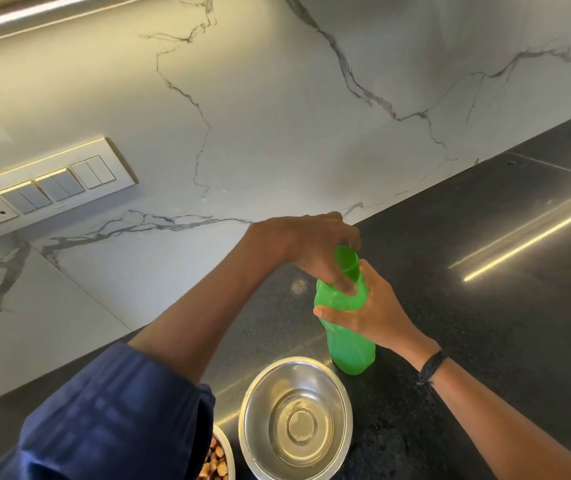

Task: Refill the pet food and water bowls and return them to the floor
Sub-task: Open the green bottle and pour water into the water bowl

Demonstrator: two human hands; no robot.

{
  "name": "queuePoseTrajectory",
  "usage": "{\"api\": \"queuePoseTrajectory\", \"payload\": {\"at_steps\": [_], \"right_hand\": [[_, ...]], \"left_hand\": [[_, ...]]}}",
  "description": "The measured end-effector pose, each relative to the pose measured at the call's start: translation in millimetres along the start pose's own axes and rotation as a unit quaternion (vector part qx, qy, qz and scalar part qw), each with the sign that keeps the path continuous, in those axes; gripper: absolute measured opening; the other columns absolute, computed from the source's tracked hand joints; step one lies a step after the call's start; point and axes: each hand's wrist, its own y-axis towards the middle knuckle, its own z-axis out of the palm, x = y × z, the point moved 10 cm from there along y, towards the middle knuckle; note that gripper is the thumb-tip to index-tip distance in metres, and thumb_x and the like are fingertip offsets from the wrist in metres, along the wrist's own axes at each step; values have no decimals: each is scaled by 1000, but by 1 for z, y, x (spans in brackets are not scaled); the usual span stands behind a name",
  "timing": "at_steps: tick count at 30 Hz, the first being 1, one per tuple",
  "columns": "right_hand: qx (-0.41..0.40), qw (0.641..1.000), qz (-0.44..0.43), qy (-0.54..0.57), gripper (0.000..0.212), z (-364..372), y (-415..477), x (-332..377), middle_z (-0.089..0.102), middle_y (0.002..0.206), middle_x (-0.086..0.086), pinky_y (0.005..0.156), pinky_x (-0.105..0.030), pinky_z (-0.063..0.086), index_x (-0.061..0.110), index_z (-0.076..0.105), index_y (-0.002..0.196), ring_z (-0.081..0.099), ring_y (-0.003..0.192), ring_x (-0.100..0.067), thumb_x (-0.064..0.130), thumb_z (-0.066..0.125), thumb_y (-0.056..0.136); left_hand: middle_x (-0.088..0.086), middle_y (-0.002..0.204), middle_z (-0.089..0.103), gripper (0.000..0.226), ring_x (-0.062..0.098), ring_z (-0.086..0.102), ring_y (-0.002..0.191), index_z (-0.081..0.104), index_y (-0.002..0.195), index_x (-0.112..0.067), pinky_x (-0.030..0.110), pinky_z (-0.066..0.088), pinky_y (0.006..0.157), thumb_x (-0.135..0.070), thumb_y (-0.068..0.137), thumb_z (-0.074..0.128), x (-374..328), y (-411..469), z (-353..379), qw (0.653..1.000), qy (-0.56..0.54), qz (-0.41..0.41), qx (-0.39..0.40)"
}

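A green plastic bottle (348,344) stands upright on the black counter (484,271). My right hand (377,311) grips its shoulder from the right. My left hand (315,247) comes over from the left, with its fingers closed on the green cap (346,259) at the neck. In front of the bottle sits a steel bowl (296,419) holding clear water. At the bottom edge a white bowl (220,460) with brown kibble peeks out, mostly hidden under my left blue sleeve.
A white marble backsplash (277,116) rises behind the counter. A switch and socket panel (39,190) is mounted on it at the left. The counter runs on to the right, with light streaks on it.
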Motion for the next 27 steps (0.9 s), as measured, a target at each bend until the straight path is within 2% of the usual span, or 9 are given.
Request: {"api": "queuePoseTrajectory", "payload": {"at_steps": [2, 7, 10, 12, 16, 20, 22, 25, 27], "right_hand": [[2, 1000, -2, 0, 62, 1, 0, -1, 67, 103, 8, 82, -24, 54, 28, 57, 110, 64, 97, -7, 33, 92, 59], [3, 1000, 4, 6, 61, 1, 0, -2, 65, 102, 12, 84, -27, 53, 33, 56, 107, 64, 98, -5, 33, 93, 58], [2, 1000, -2, -4, 61, 1, -1, 1, 66, 100, 15, 82, -18, 51, 34, 55, 107, 63, 98, -3, 35, 92, 59], [3, 1000, -5, 1, 66, 1, 0, 2, 65, 106, 14, 83, -15, 50, 37, 54, 113, 62, 101, 0, 33, 92, 60], [3, 1000, -10, 1, 63, 0, -1, 4, 65, 106, 11, 85, -22, 52, 44, 52, 108, 62, 100, -3, 34, 92, 60], [-3, 1000, 0, -12, 58, 0, -1, 0, 66, 100, 10, 83, -26, 53, 34, 55, 104, 63, 95, -4, 38, 92, 58], [-7, 1000, 2, -6, 60, -1, -1, -1, 66, 101, 11, 81, -22, 52, 34, 55, 105, 63, 96, -2, 35, 93, 58], [-1, 1000, -3, -6, 62, 0, -1, 2, 64, 104, 13, 78, -12, 48, 40, 52, 106, 61, 98, 2, 31, 92, 60], [2, 1000, -1, -10, 63, 1, -2, 2, 64, 103, 13, 80, -15, 50, 39, 51, 106, 61, 98, 0, 33, 92, 59]], "left_hand": [[-8, 120, 51, 53, 17, 49, 114, 55, 127, -28, 38, 46, 95, -35, 78, 75, -3, -2, 2, 999, -4, 40, 16], [1, 90, 58, 62, 23, 58, 79, 60, 92, -15, 30, 41, 60, -75, 80, 50, 9, 2, -8, 992, 67, -58, -96], [-6, 121, 49, 61, 20, 52, 108, 49, 129, -26, 38, 48, 85, -47, 77, 74, -6, 1, 8, 1000, 12, 23, -8], [-8, 122, 50, 55, 19, 49, 116, 51, 128, -30, 40, 47, 93, -33, 79, 74, -7, -1, 9, 999, -2, 42, 12], [3, 105, 60, 57, 27, 62, 101, 60, 116, -16, 35, 45, 78, -64, 89, 47, 7, 1, -13, 993, 43, -62, -94], [-3, 134, 44, 71, 20, 48, 119, 44, 135, -26, 40, 45, 97, -47, 75, 76, -5, 1, 4, 1000, 10, 28, 10], [-4, 122, 54, 57, 19, 52, 114, 52, 126, -26, 39, 48, 90, -40, 76, 77, -2, 0, 6, 1000, 13, 26, 10], [2, 79, 62, 56, 23, 62, 80, 61, 86, -13, 32, 43, 63, -68, 86, 49, 6, 0, -9, 994, 50, -70, -73], [1, 83, 58, 57, 23, 58, 80, 58, 83, -13, 32, 39, 65, -69, 85, 49, 5, 3, -8, 991, 72, -66, -89]]}}
